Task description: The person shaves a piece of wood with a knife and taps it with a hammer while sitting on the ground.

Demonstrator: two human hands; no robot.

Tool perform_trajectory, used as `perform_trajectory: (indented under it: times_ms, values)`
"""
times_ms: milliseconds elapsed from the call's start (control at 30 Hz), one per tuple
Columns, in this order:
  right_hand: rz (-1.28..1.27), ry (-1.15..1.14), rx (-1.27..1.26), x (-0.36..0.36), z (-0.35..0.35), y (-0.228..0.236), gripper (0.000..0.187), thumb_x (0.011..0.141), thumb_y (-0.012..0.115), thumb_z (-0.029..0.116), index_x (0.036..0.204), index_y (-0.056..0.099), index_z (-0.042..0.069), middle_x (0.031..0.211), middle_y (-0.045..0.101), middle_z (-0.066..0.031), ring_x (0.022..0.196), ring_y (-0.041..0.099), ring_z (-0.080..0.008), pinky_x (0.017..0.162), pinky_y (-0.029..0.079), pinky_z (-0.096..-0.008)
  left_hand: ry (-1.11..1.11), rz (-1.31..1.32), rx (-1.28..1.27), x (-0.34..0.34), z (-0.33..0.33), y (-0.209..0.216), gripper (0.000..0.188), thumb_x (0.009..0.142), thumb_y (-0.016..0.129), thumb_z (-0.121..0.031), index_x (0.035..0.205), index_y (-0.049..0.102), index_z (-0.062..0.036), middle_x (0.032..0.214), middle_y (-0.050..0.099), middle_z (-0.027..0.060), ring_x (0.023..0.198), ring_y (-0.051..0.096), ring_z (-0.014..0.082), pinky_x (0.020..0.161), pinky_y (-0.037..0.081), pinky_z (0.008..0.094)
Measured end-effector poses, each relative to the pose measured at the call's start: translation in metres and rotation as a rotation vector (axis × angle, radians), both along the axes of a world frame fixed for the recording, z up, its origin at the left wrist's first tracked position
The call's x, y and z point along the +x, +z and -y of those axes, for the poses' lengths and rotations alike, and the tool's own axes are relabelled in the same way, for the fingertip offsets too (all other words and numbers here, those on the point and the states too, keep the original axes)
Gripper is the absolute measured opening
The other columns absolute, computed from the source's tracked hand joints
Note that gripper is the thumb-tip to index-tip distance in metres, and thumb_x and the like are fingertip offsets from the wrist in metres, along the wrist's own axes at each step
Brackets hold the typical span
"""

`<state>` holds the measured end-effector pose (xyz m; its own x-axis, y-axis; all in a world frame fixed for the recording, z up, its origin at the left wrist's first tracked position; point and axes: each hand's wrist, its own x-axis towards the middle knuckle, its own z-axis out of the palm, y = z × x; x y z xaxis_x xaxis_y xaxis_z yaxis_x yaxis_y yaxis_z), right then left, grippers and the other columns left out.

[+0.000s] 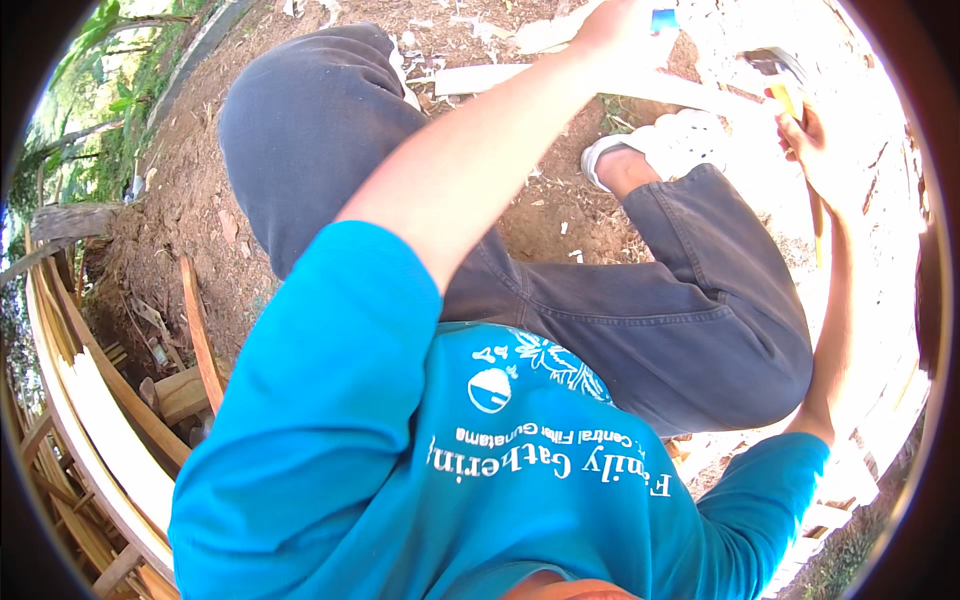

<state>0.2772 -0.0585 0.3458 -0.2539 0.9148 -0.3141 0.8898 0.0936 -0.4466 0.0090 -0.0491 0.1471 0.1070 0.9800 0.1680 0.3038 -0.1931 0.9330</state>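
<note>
My left hand (pixel 622 28) reaches out at the top of the view, washed out by bright light. A small blue object (pixel 663 20) shows at its fingers, its kind too bleached to make out. My right hand (pixel 812 145), at the upper right, is closed around the yellow handle of a hammer-like tool (pixel 786 97) with a dark head. A pale strip of wood (pixel 480 79) lies across the ground below my left hand, its right part lost in glare.
My bent legs in dark trousers (pixel 640 300) frame the ground, with a white clog (pixel 685 140) on one foot. Wood shavings and chips (pixel 470 25) litter the brown soil (pixel 550 205). Long wooden strips (pixel 110 420) are stacked at the left, near green plants (pixel 105 95).
</note>
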Motion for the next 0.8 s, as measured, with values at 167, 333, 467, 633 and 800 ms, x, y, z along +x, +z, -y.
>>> perform_trajectory:
  times_ms: [167,333,467,633,800]
  values:
    - [-0.003,-0.101,0.022,-0.006,0.020,0.034,0.032,0.104,0.062,0.033,0.119,0.060,0.005,0.078,0.053,0.0023,0.062,0.045,-0.0058,0.058,0.041,-0.0213,0.203,0.220,0.071,0.044,0.019,-0.065,0.032,0.084,0.080,-0.027,0.110,0.071,-0.0101,0.090,0.075,0.0098,0.085,0.073,0.0222,0.078,0.057,0.0393]
    - [0.031,-0.182,-0.004,0.010,0.024,0.013,0.023,0.105,0.062,0.030,0.109,0.060,0.008,0.077,0.053,0.0035,0.063,0.045,-0.0039,0.056,0.038,-0.0212,0.219,0.003,0.017,0.039,0.033,-0.046,0.029,0.090,0.074,-0.032,0.107,0.073,-0.0084,0.090,0.075,0.0104,0.082,0.072,0.0233,0.075,0.057,0.0358]
    - [-0.104,-0.270,-0.043,-0.018,0.022,0.014,0.021,0.105,0.060,0.028,0.107,0.060,0.007,0.078,0.053,0.0041,0.066,0.045,-0.0033,0.062,0.038,-0.0201,0.286,-0.158,0.060,0.025,0.021,-0.009,0.022,0.084,0.072,-0.028,0.094,0.069,-0.0075,0.087,0.073,0.0142,0.085,0.072,0.0328,0.080,0.055,0.0465]
    - [-0.115,-0.195,-0.135,-0.014,0.004,0.010,0.022,0.107,0.055,0.027,0.111,0.060,0.006,0.083,0.055,0.0036,0.069,0.047,-0.0034,0.065,0.038,-0.0193,0.379,-0.124,0.082,0.027,0.006,-0.011,0.021,0.080,0.073,-0.024,0.091,0.066,-0.0070,0.095,0.072,0.0150,0.089,0.071,0.0358,0.082,0.052,0.0524]
    - [-0.191,-0.288,-0.078,-0.016,0.010,-0.002,0.026,0.109,0.052,0.033,0.111,0.061,0.009,0.087,0.057,0.0036,0.072,0.048,-0.0033,0.067,0.038,-0.0198,0.299,0.034,0.053,0.017,0.012,-0.012,0.026,0.085,0.070,-0.023,0.098,0.060,-0.0030,0.087,0.068,0.0205,0.084,0.067,0.0415,0.074,0.053,0.0493]
